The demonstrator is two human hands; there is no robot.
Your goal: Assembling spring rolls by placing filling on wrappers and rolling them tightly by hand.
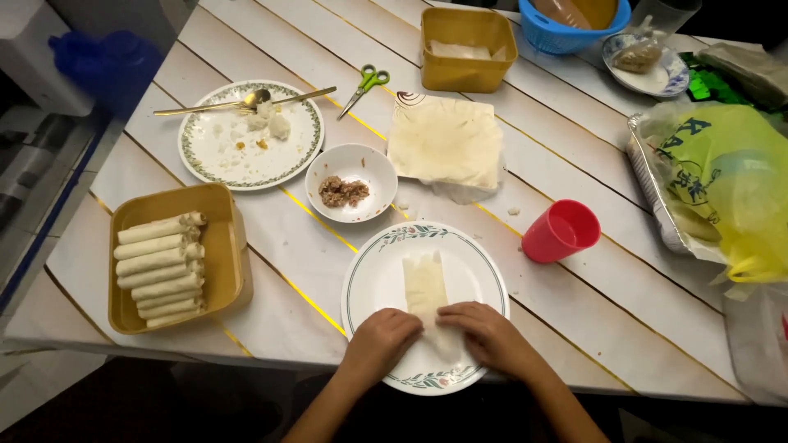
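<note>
wrapper sheet (pixel 426 283), pale and thin, lies on a white plate with a floral rim (pixel 484 261) at the near edge of the white slatted table (pixel 574 312). near end of the sheet is under both hands, far end lies flat and free toward the plate's middle. left hand (pixel 379 340) is curled down on the near left of the sheet, fingers bent and pressing it, not a full fist. right hand (pixel 484 330) lies over the near right, fingers folded onto the sheet and touching it; fingertips of both hands nearly meet over the sheet. cannot tell if filling is inside.

left of the plate, a tan rectangular tub (pixel 222 246) holds a row of finished rolls (pixel 160 271) stacked side by side. beyond the plate, a small white bowl (pixel 361 160) with brown minced filling (pixel 343 191). right of the bowl, a stack of flat wrappers (pixel 446 141). red plastic cup (pixel 561 230) stands just right of the plate, apart from it. far left, a second patterned plate (pixel 205 156) with white bits of food, a spoon (pixel 222 105) and another long utensil laid across it. green-handled scissors (pixel 365 87) lie beyond the bowl. another tan tub (pixel 468 49) sits at the far side, a blue basket (pixel 574 33) next to it. yellow plastic bag (pixel 730 180) sits in a foil tray (pixel 648 176) at the right.
</note>
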